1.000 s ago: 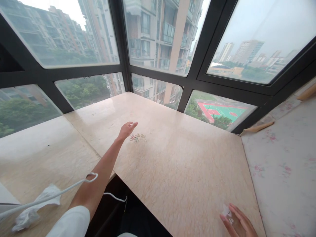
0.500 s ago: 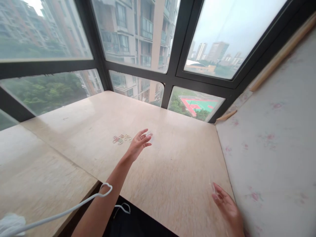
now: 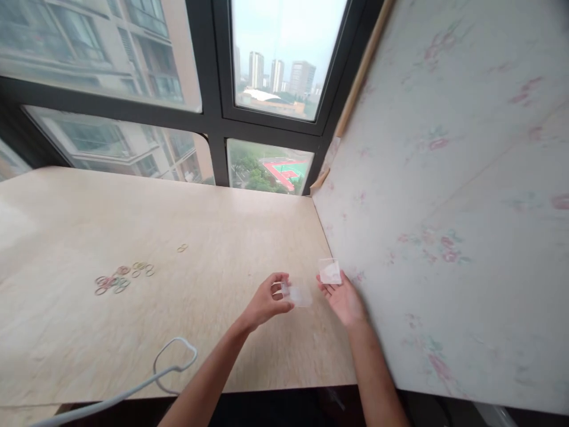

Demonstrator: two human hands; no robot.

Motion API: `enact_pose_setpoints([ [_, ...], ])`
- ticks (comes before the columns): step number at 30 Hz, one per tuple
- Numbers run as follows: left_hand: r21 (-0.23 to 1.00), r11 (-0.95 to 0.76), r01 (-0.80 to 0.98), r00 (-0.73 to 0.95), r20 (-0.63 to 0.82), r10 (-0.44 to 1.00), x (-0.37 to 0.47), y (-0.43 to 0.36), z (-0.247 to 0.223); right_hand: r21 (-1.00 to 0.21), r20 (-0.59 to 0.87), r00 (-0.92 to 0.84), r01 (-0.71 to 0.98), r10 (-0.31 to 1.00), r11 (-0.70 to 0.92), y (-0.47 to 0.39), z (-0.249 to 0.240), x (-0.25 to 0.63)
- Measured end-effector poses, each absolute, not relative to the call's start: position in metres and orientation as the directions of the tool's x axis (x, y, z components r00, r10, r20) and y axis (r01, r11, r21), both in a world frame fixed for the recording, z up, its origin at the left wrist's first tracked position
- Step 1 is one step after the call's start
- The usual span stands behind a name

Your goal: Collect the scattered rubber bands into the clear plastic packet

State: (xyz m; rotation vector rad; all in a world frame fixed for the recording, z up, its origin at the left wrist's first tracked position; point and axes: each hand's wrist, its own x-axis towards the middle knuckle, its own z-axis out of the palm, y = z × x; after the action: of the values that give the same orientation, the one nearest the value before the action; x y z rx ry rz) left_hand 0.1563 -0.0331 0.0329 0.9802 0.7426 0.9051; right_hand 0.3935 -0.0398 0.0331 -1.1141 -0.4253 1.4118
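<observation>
My left hand (image 3: 265,303) grips a small clear plastic box (image 3: 300,296) by its left end, fingers and thumb on opposite sides, low over the tabletop. In my right hand (image 3: 348,301), palm turned up, a flat clear square plastic lid (image 3: 329,271) is held up at the fingertips, close to the wall. Box and lid are apart. Both look see-through, so whether the box contains anything is hard to make out. Over to the left lies a loose cluster of thin coloured rings (image 3: 113,283), which look like rubber bands, with a few (image 3: 182,248) lying separately.
A pale wood-grain tabletop (image 3: 213,237) reaches back to dark-framed windows (image 3: 271,126). Flower-patterned wallpaper (image 3: 427,267) covers the wall close beside my right arm. A white cable (image 3: 133,388) loops over the front left edge, near my left forearm.
My view has swung right. My left hand has come back toward me and rightward with the box. The right hand has come in from the lower right, bringing the lid near the box.
</observation>
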Motion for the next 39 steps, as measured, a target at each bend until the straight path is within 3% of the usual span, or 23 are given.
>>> enact_pose_setpoints([
  [5,0.963,0.19,-0.19,0.51,-0.069,0.857,0.19,-0.04,0.007,-0.629,-0.503,0.115,-0.728,0.857,-0.272,-0.019,0.032,0.393],
  [10,0.996,-0.077,0.043,0.486,0.046,0.873,0.203,-0.036,0.007,-0.552,-0.554,0.09,-0.784,0.827,-0.284,0.005,0.033,0.393],
  [15,0.864,-0.36,0.351,0.474,0.167,0.865,0.21,-0.031,0.013,-0.506,-0.588,0.056,-0.804,0.807,-0.313,0.025,0.041,0.39],
  [24,0.698,-0.48,0.532,0.551,0.145,0.822,0.218,-0.021,0.008,-0.436,-0.635,-0.003,-0.824,0.772,-0.362,0.027,0.061,0.385],
  [30,0.644,-0.522,0.559,0.59,0.134,0.796,0.222,-0.015,0.008,-0.476,-0.632,0.057,-0.815,0.773,-0.329,0.0,0.078,0.384],
  [36,0.639,-0.51,0.575,0.557,0.151,0.817,0.216,-0.025,0.01,-0.582,-0.468,0.147,-0.793,0.871,-0.179,-0.041,0.089,0.369],
  [39,0.667,-0.477,0.572,0.456,0.225,0.861,0.196,-0.023,0.004,-0.625,-0.395,0.121,-0.762,0.911,-0.17,-0.058,0.082,0.355],
])
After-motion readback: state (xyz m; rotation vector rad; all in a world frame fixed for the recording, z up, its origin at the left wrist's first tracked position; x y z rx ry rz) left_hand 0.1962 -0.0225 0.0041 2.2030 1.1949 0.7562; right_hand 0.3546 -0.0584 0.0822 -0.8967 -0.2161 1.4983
